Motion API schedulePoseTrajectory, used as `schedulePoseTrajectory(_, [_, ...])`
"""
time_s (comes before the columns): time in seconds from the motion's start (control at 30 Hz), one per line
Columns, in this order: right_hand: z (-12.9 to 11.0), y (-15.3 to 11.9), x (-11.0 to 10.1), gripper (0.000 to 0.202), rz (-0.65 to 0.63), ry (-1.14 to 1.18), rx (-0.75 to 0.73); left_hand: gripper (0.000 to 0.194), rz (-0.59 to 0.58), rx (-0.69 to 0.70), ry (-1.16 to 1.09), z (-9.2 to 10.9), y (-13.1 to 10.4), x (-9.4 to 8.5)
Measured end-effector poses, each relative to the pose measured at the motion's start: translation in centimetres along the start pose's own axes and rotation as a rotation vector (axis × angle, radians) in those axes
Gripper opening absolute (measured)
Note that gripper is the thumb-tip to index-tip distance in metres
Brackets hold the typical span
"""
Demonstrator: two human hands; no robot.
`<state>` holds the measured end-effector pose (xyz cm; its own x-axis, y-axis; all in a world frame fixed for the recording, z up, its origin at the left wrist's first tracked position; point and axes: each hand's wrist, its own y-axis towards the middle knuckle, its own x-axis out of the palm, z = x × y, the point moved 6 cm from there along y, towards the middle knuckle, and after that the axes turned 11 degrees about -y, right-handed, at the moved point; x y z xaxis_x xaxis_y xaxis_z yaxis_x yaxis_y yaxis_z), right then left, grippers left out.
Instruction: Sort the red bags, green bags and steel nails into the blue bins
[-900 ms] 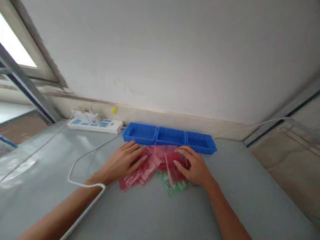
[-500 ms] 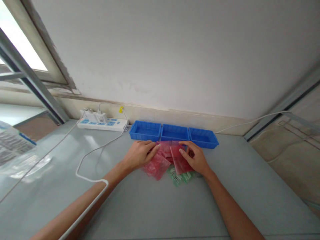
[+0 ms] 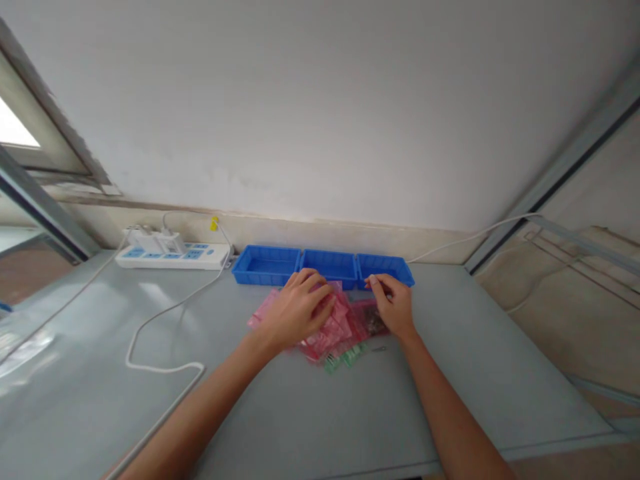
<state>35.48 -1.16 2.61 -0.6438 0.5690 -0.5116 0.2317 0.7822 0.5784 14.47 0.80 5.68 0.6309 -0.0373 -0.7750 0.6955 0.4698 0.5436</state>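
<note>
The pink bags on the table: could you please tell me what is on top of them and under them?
The left hand is over the pink bags. Green packets show at their near edge; anything further underneath, or beneath the hand, is covered from view.

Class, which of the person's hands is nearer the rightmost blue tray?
Right: the right hand is by the near edge of that tray; the left hand is farther left, over the pink bags.
</note>
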Motion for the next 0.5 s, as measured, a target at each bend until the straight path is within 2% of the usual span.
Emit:
schedulePoseTrajectory(0.07, [-0.5, 0.0, 0.1, 0.032, -0.033, -0.082, -0.084, 0.019, 0.008, -0.004, -0.060, -0.2, -1.1, 0.7])
schedulePoseTrajectory(0.13, [-1.0, -0.2, 0.5, 0.032, -0.075, -0.152, -0.164, 0.017, -0.055, -0.026, -0.108, -0.3, -2.1, 1.4])
schedulePoseTrajectory(0.23, [-1.5, -0.5, 1.1, 0.031, -0.133, -0.222, -0.237, 0.016, -0.057, -0.044, -0.158, -0.1, -2.8, 1.2])
schedulePoseTrajectory(0.4, [-2.0, -0.6, 1.0, 0.029, -0.144, -0.236, -0.271, 0.015, 0.138, -0.027, -0.159, 0.3, -2.8, -0.5])
schedulePoseTrajectory(0.5, [-2.7, -0.6, 0.8, 0.035, -0.139, -0.257, -0.295, 0.015, 0.169, -0.031, -0.149, 0.4, -2.8, -0.3])
